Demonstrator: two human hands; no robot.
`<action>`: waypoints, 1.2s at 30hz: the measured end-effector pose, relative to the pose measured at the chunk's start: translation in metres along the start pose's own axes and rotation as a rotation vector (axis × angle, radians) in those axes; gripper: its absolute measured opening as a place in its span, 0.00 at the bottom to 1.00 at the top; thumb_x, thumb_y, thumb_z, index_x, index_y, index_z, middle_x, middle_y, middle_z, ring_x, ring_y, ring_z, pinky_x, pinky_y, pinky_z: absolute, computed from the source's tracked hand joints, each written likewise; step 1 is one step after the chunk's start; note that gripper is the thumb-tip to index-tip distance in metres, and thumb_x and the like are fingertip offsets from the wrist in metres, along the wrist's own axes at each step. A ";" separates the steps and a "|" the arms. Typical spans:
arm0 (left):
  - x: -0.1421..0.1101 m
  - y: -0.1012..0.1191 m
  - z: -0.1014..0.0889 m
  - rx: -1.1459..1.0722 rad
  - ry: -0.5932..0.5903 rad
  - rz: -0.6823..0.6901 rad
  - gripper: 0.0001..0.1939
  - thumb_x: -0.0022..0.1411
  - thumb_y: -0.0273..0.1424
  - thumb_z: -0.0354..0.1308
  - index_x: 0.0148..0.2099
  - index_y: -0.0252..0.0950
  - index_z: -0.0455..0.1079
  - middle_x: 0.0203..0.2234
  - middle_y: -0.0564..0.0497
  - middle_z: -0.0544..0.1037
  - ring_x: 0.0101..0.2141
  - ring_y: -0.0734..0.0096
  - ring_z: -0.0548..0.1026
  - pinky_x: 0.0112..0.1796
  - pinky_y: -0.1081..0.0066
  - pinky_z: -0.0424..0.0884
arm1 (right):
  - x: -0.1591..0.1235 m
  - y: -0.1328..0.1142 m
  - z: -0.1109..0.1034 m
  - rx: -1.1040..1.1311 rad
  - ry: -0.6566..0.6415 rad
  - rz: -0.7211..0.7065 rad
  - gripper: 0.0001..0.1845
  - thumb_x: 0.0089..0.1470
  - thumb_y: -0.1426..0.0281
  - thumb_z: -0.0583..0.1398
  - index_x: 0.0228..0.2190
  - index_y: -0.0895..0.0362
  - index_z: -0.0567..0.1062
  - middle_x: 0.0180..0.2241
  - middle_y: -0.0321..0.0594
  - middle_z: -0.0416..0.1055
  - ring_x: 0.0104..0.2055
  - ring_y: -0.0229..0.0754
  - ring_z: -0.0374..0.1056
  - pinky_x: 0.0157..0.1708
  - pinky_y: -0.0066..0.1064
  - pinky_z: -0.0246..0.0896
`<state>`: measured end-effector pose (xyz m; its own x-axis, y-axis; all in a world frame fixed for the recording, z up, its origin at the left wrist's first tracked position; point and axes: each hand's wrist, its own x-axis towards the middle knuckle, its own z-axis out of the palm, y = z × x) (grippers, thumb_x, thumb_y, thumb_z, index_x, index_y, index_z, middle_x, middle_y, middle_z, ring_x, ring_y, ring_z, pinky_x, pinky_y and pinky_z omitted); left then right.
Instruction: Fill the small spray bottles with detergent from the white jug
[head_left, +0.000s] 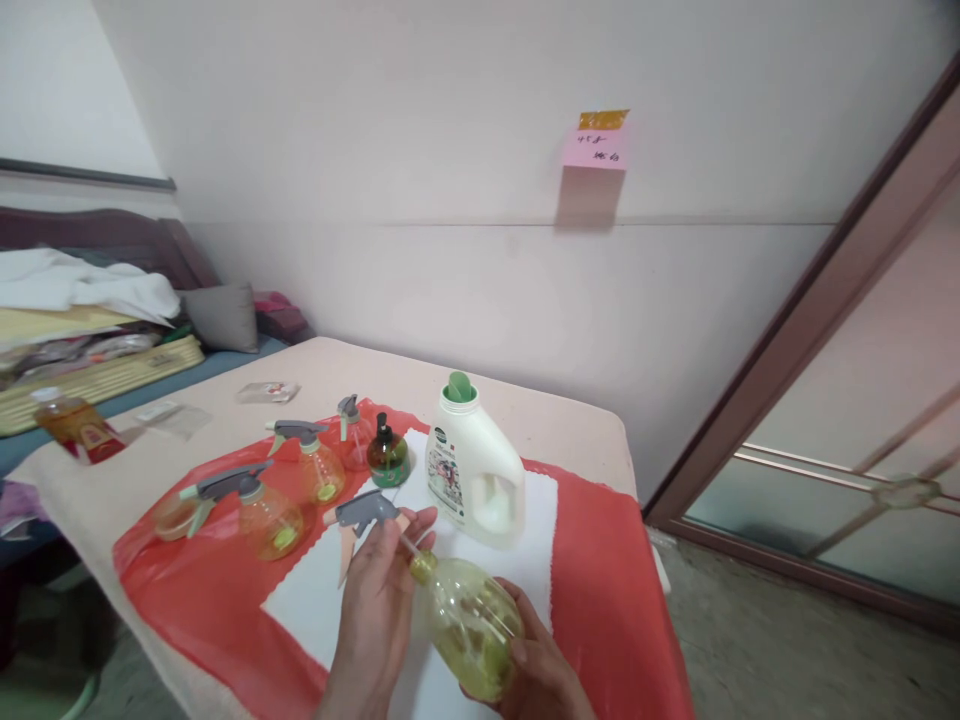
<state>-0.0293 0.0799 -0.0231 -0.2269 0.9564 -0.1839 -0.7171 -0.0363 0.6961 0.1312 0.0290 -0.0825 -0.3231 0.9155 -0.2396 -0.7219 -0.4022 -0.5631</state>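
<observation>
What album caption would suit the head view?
Left hand holds a grey spray head, right hand a tilted yellow bottle, near a white jug.

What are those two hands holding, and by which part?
The left hand grips a grey spray head at its base; the right hand holds a yellowish bottle by its lower body.

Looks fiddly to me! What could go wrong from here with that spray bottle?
The yellowish bottle tilts in the right grip; smooth and rounded, it might slip. The thin tube at its neck could bend or catch if the spray head in the left grip moves out of line. The white jug stands close by and might get knocked.
</observation>
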 end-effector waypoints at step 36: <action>0.016 0.021 -0.018 -0.030 0.087 0.042 0.22 0.49 0.46 0.69 0.39 0.35 0.75 0.40 0.42 0.80 0.48 0.57 0.75 0.48 0.59 0.69 | 0.061 -0.213 0.169 -1.627 0.312 -0.705 0.34 0.43 0.60 0.65 0.53 0.48 0.66 0.56 0.43 0.65 0.54 0.51 0.64 0.54 0.44 0.57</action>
<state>-0.0600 0.0897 -0.0237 -0.3128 0.9251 -0.2155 -0.7251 -0.0860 0.6833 0.1620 0.1694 0.1562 0.0006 0.9377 0.3475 0.6661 0.2588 -0.6995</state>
